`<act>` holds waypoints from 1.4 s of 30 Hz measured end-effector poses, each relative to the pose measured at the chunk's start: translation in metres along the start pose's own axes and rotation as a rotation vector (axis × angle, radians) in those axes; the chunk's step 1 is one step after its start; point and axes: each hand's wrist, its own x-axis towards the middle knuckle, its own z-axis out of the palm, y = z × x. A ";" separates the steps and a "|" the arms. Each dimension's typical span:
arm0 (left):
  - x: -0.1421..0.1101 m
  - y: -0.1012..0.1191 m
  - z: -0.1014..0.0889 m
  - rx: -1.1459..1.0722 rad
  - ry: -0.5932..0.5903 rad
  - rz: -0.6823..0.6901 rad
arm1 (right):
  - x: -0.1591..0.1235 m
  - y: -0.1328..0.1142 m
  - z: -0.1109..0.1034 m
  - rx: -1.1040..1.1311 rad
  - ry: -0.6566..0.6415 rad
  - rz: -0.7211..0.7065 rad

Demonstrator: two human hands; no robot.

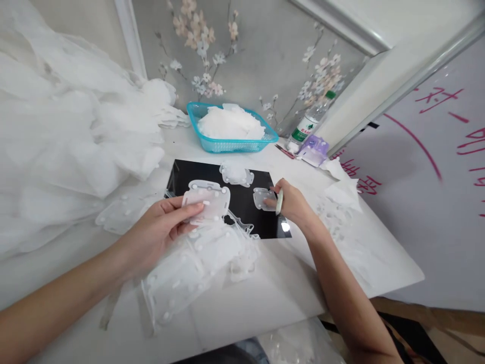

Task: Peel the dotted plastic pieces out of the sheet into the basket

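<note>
Head view: left hand (159,232) at eight o'clock grips a translucent plastic plate (206,202); right hand (291,202) at three o'clock closes on a slim pale tool (279,202), beside a smaller plate (262,198) on a black sheet (182,174).

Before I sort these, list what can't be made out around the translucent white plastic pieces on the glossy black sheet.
Head view:
Slim pale green object in the right hand: partly hidden by the fingers.
Translucent white plastic piece in the left hand: lower edge hidden by the fingers.
Clear plastic bottle: label text too small to read.
White heap in the teal plastic basket: separate pieces blur together.
</note>
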 end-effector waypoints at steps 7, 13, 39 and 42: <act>-0.004 -0.001 -0.001 -0.121 -0.099 0.002 | 0.004 0.004 -0.001 0.165 0.090 0.017; -0.008 0.001 -0.004 -0.157 -0.307 -0.013 | 0.003 -0.004 -0.003 0.609 0.158 -0.057; -0.005 -0.004 0.000 0.207 -0.580 -0.188 | -0.054 -0.070 0.009 1.436 -0.066 -0.120; -0.006 -0.004 0.001 0.204 -0.433 -0.164 | -0.058 -0.071 0.016 1.396 -0.163 -0.165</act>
